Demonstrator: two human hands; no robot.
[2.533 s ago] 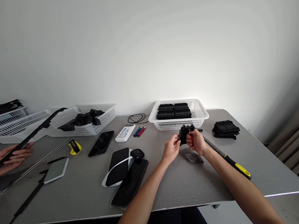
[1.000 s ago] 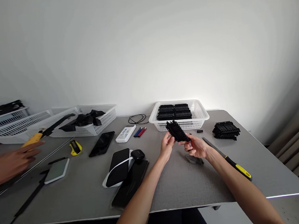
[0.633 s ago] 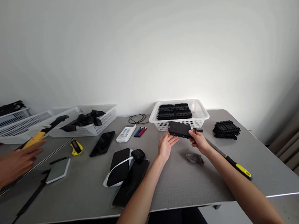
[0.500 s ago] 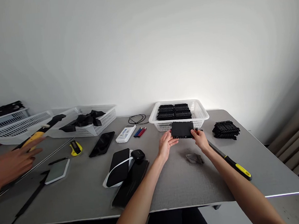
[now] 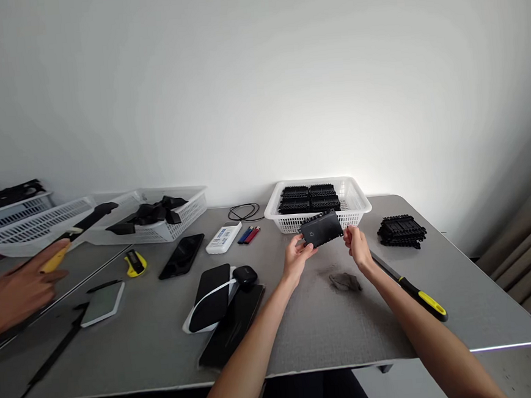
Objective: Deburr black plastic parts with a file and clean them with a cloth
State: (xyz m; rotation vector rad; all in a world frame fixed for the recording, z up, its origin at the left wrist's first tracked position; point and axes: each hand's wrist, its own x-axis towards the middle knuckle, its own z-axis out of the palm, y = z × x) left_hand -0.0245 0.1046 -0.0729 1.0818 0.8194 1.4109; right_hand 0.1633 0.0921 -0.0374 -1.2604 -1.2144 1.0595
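Note:
A flat black plate with toothed edges (image 5: 322, 229) is tilted in front of the white basket (image 5: 295, 224). My left hand (image 5: 297, 256) grips its lower left corner. Beside the plate's right end is my right hand (image 5: 357, 245), its fingers curled together; whatever they pinch is too small to make out. Several similar black plates (image 5: 309, 199) lie in the basket. More of them are stacked (image 5: 401, 231) on the table to the right. A crumpled dark cloth (image 5: 345, 281) lies below my hands, and a file with a black and yellow handle (image 5: 423, 298) rests beside my right forearm.
Left of my arms lie a power bank with a cable (image 5: 211, 298), a phone (image 5: 182, 256), a white box (image 5: 223, 238), two lighters (image 5: 249, 234) and a yellow cutter (image 5: 135, 263). Another person's hand (image 5: 28, 285) holds a yellow-handled tool at the far left, near baskets (image 5: 175, 221).
The black plate has turned over and tilted, now showing a face with a small round mark. My right hand has come off it and closed. The other person's hand has shifted slightly.

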